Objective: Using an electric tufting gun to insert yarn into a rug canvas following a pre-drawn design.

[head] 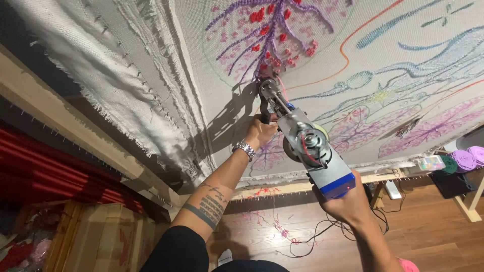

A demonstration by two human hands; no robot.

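Both hands grip the tufting gun [302, 138]: left hand [260, 132] closed on its front handle, right hand [345, 201] wrapped around the rear. Its needle presses the stretched cloth [403, 50] just above the left hand. Purple and red motifs there are filled; outlines beyond the right hand remain largely unfilled.

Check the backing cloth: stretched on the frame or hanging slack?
Stretched. The backing cloth lies flat and taut across the wooden frame, its frayed edge hooked on a row of pins; the tufting gun presses against it.

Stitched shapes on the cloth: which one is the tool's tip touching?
The purple branch with red spots, top centre; the tufting gun tip meets its base, unlike the pale blue and pink ones.
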